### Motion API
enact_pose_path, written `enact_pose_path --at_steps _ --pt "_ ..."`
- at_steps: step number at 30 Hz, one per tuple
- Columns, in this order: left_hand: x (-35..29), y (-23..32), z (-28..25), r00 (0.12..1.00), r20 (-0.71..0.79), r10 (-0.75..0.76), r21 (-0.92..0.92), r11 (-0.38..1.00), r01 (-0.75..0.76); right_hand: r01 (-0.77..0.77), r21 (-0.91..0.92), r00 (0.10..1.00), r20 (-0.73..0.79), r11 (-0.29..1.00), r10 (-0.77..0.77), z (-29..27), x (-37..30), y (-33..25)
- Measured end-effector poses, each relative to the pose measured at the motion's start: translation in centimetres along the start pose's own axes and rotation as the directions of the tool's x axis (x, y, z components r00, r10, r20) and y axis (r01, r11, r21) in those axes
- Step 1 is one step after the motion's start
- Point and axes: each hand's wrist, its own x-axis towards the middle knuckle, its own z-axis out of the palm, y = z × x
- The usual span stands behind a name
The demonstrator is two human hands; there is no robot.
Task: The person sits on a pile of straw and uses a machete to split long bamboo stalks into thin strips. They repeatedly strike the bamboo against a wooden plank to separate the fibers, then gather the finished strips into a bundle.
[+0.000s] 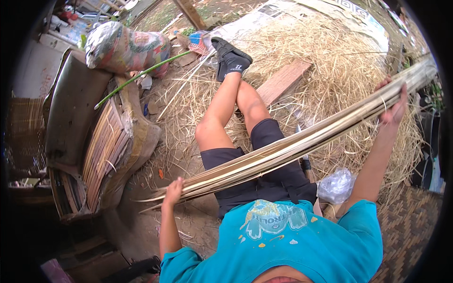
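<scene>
A long bundle of pale, flat split-bamboo strips [278, 158] lies slantwise across my lap, its right end higher in the picture and farther out. My left hand [173, 191] is closed around the bundle close to its left end, where a few thin tips stick out past the fingers. Near the other end my right hand [395, 104] grips the strips, with fingers and thumb wrapped about them. The strips bow slightly along their length and pass over my dark shorts [269, 181].
Curly bamboo shavings [330, 70] heap up ahead and right, around a wooden plank [285, 82]. A clear plastic bag [336, 185] sits by my right hip. At left are a worn seat [78, 108] holding stacked strips [104, 146], a green stalk [141, 75] and a stuffed sack [127, 47].
</scene>
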Motion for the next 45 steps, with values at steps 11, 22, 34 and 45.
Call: enact_pose_path --at_steps 11,22,34,45 --pt "-7.3 3.8 7.3 0.872 0.013 0.489 0.566 0.715 -0.409 -0.168 -0.179 0.821 -0.57 0.97 0.037 -1.5 4.6 8.5" --pt "-17.2 21.0 -0.7 0.809 -0.118 0.576 0.792 0.546 -0.273 -0.235 0.204 0.949 -0.164 0.95 0.27 -2.7 -5.2 32.1" --pt "-16.4 17.8 -2.8 0.778 -0.173 0.604 0.78 0.566 -0.266 -0.358 0.638 0.866 -0.047 0.682 0.498 11.5 -6.3 28.7" --pt "-14.8 15.6 -3.6 0.599 -0.389 0.7 0.737 0.627 -0.254 -0.454 0.513 0.747 0.665 0.729 -0.003 11.2 -6.9 31.7"
